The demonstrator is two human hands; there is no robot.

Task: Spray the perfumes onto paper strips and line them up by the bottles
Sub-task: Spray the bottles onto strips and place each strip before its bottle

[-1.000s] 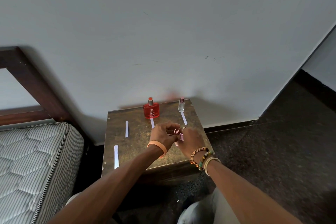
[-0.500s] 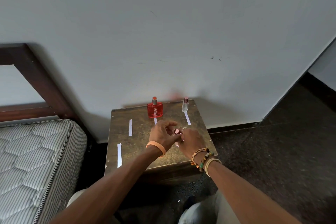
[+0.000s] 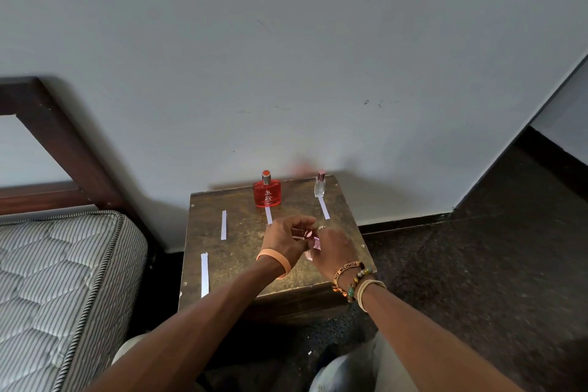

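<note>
Two placed strips (image 3: 324, 208) at the red bottle (image 3: 267, 191) and clear bottle (image 3: 320, 184) (to its right) — left hand (image 3: 284, 240) and right hand (image 3: 334, 248) clasp a pink bottle (image 3: 316, 243) nearer than it; two spare strips (image 3: 223, 225), leftward, await use.

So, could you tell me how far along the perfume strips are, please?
Done: the red bottle and clear bottle each have a strip before them. In hand: left hand and right hand grip a small pink bottle. Left: two strips lie alone on the table.
</note>
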